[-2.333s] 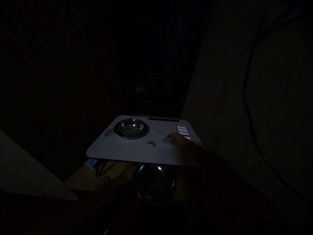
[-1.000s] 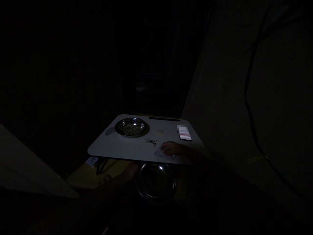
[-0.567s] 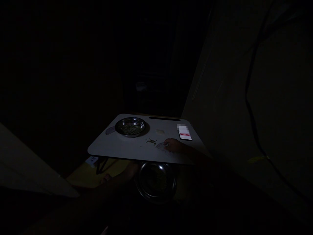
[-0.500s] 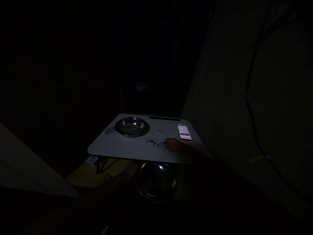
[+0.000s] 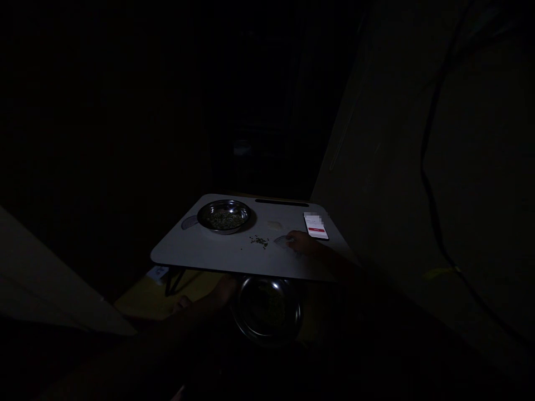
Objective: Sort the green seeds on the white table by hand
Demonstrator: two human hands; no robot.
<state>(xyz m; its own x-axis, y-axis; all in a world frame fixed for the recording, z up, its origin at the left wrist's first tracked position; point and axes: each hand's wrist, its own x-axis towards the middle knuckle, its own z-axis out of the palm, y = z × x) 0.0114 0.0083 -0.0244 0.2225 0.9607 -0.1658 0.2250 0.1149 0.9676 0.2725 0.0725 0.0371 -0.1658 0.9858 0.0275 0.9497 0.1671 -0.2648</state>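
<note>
My right hand [image 5: 299, 243]: fingers pinching the clear plastic [image 5: 281, 240], above the right half of the surface [image 5: 196, 253].
Clear plastic: probably light, thin and slippery, best pinched at an edge.
My left hand [image 5: 226, 285]: beside the lower bowl [image 5: 236, 315]; too dark to tell its grip.
Lower bowl: metal, below the near edge, greenish bits inside.
Loose bits [image 5: 260, 241]: scattered left of the plastic.
Upper bowl [image 5: 225, 230]: metal, holding many small pieces.
</note>
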